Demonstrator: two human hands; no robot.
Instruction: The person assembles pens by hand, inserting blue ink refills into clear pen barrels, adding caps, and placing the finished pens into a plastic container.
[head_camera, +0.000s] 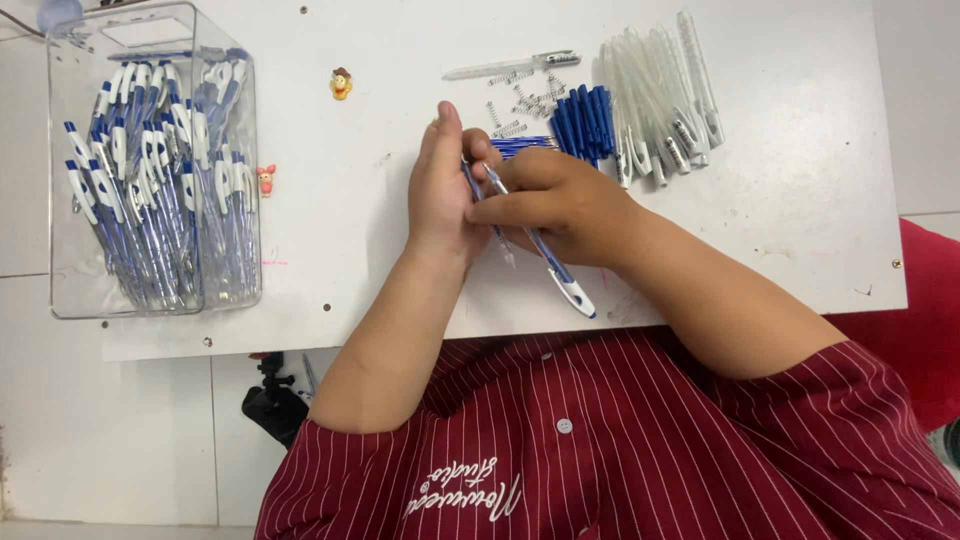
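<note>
Both hands are meeting at the middle of the white surface (330, 260): the left hand (440, 190) is standing nearly flat, fingers extended, steadying a thin blue refill (470, 178) against its palm, while the right hand (555, 205) is curling closed around a blue-and-white pen (555, 270) whose clip end is pointing toward the body. The pen is likely handling as light, stiff and slightly slippery plastic; gripping mid-barrel looks best. Counts: one clear box (60, 270) of finished pens, too many to count; one bundle of clear barrels (660, 90); one cluster of blue caps (585, 120); scattered springs (520, 100); two small figurines (341, 83).
</note>
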